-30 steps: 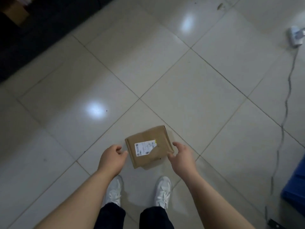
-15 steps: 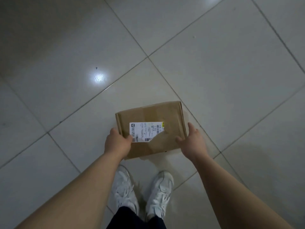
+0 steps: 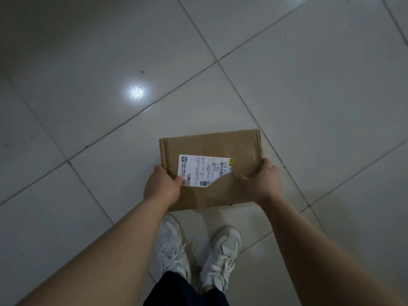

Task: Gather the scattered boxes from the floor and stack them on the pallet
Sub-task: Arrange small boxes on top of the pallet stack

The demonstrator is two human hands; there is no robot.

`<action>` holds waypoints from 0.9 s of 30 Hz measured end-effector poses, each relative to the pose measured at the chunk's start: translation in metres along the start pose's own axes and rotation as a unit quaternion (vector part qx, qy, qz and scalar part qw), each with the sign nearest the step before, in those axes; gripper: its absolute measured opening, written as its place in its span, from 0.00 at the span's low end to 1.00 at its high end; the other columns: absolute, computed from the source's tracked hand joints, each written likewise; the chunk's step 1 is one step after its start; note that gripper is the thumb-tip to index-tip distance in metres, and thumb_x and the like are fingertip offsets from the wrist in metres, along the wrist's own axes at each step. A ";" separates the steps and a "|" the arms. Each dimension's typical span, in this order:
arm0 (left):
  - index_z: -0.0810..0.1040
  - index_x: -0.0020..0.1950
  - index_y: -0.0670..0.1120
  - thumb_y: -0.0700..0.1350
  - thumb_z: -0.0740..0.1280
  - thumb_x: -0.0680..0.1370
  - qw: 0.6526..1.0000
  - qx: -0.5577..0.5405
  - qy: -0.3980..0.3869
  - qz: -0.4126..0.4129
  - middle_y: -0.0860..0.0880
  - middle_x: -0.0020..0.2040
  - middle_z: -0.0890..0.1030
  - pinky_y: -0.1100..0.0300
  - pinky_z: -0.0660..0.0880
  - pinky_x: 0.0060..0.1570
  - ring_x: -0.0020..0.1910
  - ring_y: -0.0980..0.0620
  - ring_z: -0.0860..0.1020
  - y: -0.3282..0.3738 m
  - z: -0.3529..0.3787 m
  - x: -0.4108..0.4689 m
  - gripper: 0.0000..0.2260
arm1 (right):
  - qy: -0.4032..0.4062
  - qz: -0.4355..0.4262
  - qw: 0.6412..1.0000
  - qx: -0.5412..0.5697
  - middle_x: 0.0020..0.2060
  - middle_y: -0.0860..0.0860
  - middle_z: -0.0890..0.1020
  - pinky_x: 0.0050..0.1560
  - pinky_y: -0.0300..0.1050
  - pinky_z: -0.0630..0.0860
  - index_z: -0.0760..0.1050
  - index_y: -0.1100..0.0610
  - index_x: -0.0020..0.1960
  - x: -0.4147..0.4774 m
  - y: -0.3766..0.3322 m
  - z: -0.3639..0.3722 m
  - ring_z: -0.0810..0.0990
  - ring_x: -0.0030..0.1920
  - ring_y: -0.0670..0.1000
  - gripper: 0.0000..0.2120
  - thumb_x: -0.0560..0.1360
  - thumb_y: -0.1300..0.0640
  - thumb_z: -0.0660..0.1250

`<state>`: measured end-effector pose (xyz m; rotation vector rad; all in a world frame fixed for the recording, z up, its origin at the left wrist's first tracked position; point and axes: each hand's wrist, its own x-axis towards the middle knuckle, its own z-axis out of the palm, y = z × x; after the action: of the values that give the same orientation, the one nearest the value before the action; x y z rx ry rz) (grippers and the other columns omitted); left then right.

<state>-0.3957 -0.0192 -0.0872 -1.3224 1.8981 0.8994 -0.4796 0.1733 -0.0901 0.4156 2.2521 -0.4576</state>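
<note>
The left hand [image 3: 162,186] grips the cardboard box [image 3: 212,144] at its left edge, thumb curled onto the label [image 3: 204,168] — the box lies between both hands, above the tiled floor [image 3: 88,85] — and the right hand [image 3: 261,183] clasps its right edge, thumb on top

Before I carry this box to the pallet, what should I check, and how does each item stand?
1. Left hand grip on the flat brown cardboard box: thumb on top, left edge; ok.
2. Right hand grip: thumb on top, right edge; ok.
3. Box lid closed flat: ok.
4. White shipping label facing up: ok.
5. Box clear of the pale tiled floor: cannot tell.
6. Pallet in sight: not ok, out of view.
</note>
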 end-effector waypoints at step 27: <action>0.71 0.63 0.42 0.55 0.67 0.76 0.926 -0.291 0.235 -0.058 0.44 0.60 0.78 0.50 0.74 0.56 0.57 0.42 0.77 -0.074 -0.340 -0.384 0.22 | -0.061 -0.363 0.924 -0.104 0.67 0.57 0.64 0.55 0.45 0.70 0.60 0.58 0.73 -0.419 -0.272 -0.224 0.75 0.55 0.57 0.41 0.68 0.50 0.76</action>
<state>-0.2590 -0.1225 0.4016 -2.1414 1.9347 1.2255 -0.4715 -0.0282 0.4188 -0.5715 2.2435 -0.5830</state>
